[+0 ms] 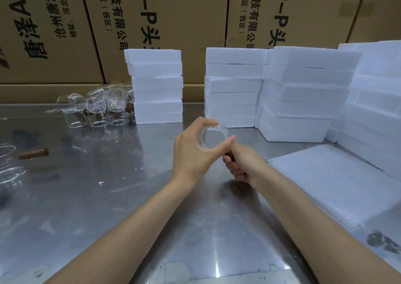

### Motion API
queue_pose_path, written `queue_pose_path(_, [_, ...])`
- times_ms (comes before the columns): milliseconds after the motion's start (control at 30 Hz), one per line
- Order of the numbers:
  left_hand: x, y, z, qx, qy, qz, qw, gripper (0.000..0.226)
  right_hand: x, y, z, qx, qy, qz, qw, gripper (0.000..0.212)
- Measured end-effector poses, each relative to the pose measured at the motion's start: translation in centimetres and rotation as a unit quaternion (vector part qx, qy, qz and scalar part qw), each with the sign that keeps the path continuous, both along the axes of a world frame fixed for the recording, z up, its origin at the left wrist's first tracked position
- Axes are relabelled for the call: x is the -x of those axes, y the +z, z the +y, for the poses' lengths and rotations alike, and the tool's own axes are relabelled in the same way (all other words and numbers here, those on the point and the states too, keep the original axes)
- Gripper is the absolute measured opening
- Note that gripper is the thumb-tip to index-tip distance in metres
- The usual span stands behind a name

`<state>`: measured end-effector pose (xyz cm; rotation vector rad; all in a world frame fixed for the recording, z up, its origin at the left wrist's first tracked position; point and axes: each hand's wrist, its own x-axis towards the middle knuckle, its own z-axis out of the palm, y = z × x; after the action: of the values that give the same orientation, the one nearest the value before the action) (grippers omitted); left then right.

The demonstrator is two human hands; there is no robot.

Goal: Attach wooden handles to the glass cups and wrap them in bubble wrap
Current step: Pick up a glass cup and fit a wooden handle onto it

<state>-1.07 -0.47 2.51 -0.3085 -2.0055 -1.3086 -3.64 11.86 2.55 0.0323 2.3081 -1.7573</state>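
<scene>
Glass cup (213,139) in left hand (193,153), wooden handle (228,154) in right hand (240,164)

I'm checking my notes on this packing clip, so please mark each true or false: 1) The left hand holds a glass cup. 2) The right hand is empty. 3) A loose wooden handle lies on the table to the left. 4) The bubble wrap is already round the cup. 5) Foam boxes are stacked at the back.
1) True: the left hand curls round the glass cup.
2) False: the right hand grips a dark wooden handle below the cup.
3) True: a loose handle lies there.
4) False: the bubble wrap lies flat on the table, right of the hands.
5) True: the foam boxes stand in stacks.
</scene>
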Motion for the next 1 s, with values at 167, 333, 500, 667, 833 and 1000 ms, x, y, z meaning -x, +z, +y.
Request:
queue_pose_path(167, [0.5,0.7,-0.2,-0.123,-0.042,-0.065,0.989,0.019,0.0,0.0,0.2,0.008,0.023,-0.016,1.0,0.058])
queue_pose_path(333, [0.8,2.0,-2.0,-0.153,-0.161,-0.192,0.956,0.027,0.2,0.3,0.7,0.023,0.04,-0.053,0.998,0.054])
queue_pose_path(500, [0.9,2.6,-4.1,-0.11,-0.277,-0.242,0.923,0.045,0.1,0.7,1.1,0.038,0.064,-0.081,0.994,0.046])
queue_pose_path(667, [1.0,2.5,-5.3,-0.1,-0.34,-0.264,0.897,0.049,0.2,0.8,1.5,0.051,0.081,-0.105,0.99,0.051])
queue_pose_path(833, [0.9,2.4,-5.9,-0.074,-0.381,-0.269,0.881,0.053,0.3,0.9,1.9,0.081,0.107,-0.137,0.981,0.065])
queue_pose_path(1000, [0.8,2.6,-5.8,-0.048,-0.393,-0.269,0.878,0.066,0.2,1.1,2.0,0.097,0.12,-0.161,0.975,0.065])
